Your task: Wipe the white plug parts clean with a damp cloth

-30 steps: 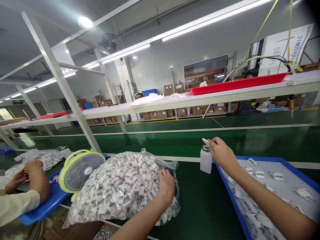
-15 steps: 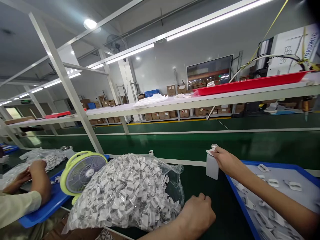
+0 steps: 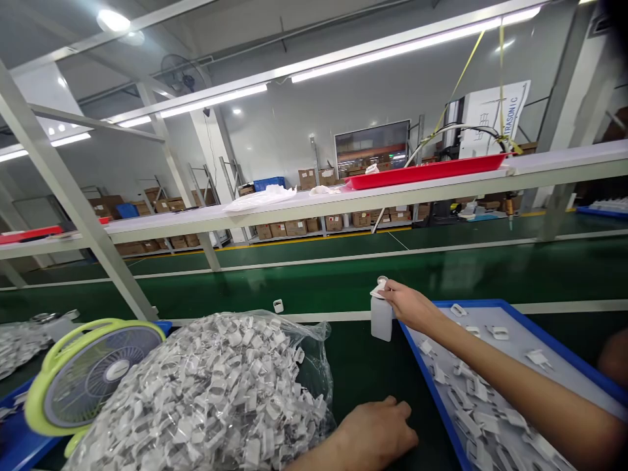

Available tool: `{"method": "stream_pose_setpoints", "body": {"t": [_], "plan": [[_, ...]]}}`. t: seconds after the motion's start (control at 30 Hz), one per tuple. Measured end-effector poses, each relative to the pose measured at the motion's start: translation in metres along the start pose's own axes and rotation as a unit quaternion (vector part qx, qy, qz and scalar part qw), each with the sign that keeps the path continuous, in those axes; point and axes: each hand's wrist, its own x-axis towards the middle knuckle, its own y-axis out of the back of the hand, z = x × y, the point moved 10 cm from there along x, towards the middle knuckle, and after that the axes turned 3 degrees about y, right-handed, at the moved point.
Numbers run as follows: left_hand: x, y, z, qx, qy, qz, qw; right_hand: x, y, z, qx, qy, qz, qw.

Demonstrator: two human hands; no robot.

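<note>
My right hand point(image 3: 408, 305) reaches forward to the top of a white plastic bottle point(image 3: 381, 320) with a round metal-looking cap. Its fingers pinch a thin white piece, perhaps a cloth point(image 3: 377, 290), against the bottle's top. Lower down, my left hand point(image 3: 375, 428) is closed with curled fingers over the dark green belt; what it may hold is hidden. Beside it on the left lies a big clear plastic bag point(image 3: 220, 386) full of small white plastic parts. Several white parts with metal pins lie in a blue-rimmed tray point(image 3: 444, 418) under my right forearm.
A yellow-green fan point(image 3: 98, 379) stands left of the bag. One loose white part point(image 3: 279, 305) lies on the belt beyond the bag. Above runs a shelf point(image 3: 304, 204) with a red tray point(image 3: 426, 173). Part of another person's arm point(image 3: 615, 356) shows at the right edge.
My view has turned to the right, so the scene sits further left and the neighbour's hands have left the frame. My right hand stays at the bottle's top; my left hand remains closed.
</note>
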Motion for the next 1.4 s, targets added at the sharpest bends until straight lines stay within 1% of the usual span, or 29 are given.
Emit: {"method": "stream_pose_setpoints", "body": {"t": [0.1, 0.17, 0.3, 0.37, 0.43, 0.5, 0.6, 0.67, 0.73, 0.83, 0.93, 1.0, 1.03, 1.1, 1.13, 1.23, 1.3, 1.37, 1.4], "plan": [[-0.009, 0.006, 0.000, -0.069, -0.014, 0.004, 0.998, -0.001, 0.002, 0.001, -0.002, -0.006, 0.000, 1.000], [-0.012, 0.007, -0.004, -0.119, -0.012, 0.004, 0.993, 0.000, 0.001, 0.001, -0.002, -0.004, -0.004, 1.000], [-0.006, 0.003, -0.019, -0.218, 0.016, 0.011, 0.976, 0.001, -0.001, 0.001, -0.002, -0.001, -0.007, 1.000], [-0.003, -0.001, -0.025, -0.259, 0.036, 0.024, 0.965, 0.000, -0.001, -0.001, -0.005, -0.001, -0.008, 1.000], [-0.002, -0.004, -0.032, -0.288, 0.078, 0.050, 0.953, 0.000, -0.001, -0.002, -0.011, -0.004, -0.006, 1.000], [-0.004, -0.007, -0.040, -0.302, 0.151, 0.090, 0.937, 0.000, -0.001, -0.003, -0.017, -0.005, -0.005, 1.000], [-0.015, -0.014, -0.049, -0.308, 0.283, 0.149, 0.896, -0.001, 0.002, -0.004, -0.014, -0.001, 0.000, 1.000], [-0.025, -0.022, -0.049, -0.313, 0.346, 0.170, 0.868, -0.002, 0.004, -0.002, -0.005, -0.007, 0.005, 1.000], [-0.034, -0.031, -0.047, -0.330, 0.370, 0.181, 0.849, -0.005, 0.006, 0.001, 0.014, -0.017, 0.010, 1.000], [-0.047, -0.047, -0.047, -0.372, 0.371, 0.178, 0.832, -0.009, 0.007, 0.008, 0.063, -0.035, 0.025, 0.997], [-0.055, -0.063, -0.051, -0.380, 0.369, 0.138, 0.837, -0.010, 0.010, 0.014, 0.142, -0.058, 0.045, 0.987], [-0.056, -0.066, -0.053, -0.374, 0.357, 0.124, 0.847, -0.013, 0.012, 0.018, 0.212, -0.084, 0.069, 0.971], [-0.056, -0.065, -0.053, -0.373, 0.348, 0.125, 0.851, -0.016, 0.013, 0.019, 0.252, -0.105, 0.086, 0.958], [-0.056, -0.060, -0.054, -0.374, 0.329, 0.131, 0.857, -0.030, 0.010, 0.020, 0.339, -0.155, 0.108, 0.922], [-0.056, -0.058, -0.054, -0.376, 0.319, 0.133, 0.860, -0.039, 0.006, 0.017, 0.385, -0.178, 0.109, 0.899], [-0.062, -0.053, -0.054, -0.388, 0.292, 0.138, 0.863, -0.077, -0.009, -0.003, 0.502, -0.227, 0.086, 0.830], [-0.069, -0.051, -0.053, -0.400, 0.278, 0.137, 0.863, -0.108, -0.013, -0.019, 0.549, -0.254, 0.081, 0.792], [-0.077, -0.052, -0.054, -0.412, 0.272, 0.132, 0.860, -0.141, -0.015, -0.036, 0.567, -0.285, 0.087, 0.768], [-0.081, -0.052, -0.054, -0.417, 0.270, 0.130, 0.858, -0.157, -0.016, -0.045, 0.564, -0.299, 0.092, 0.764]]}}
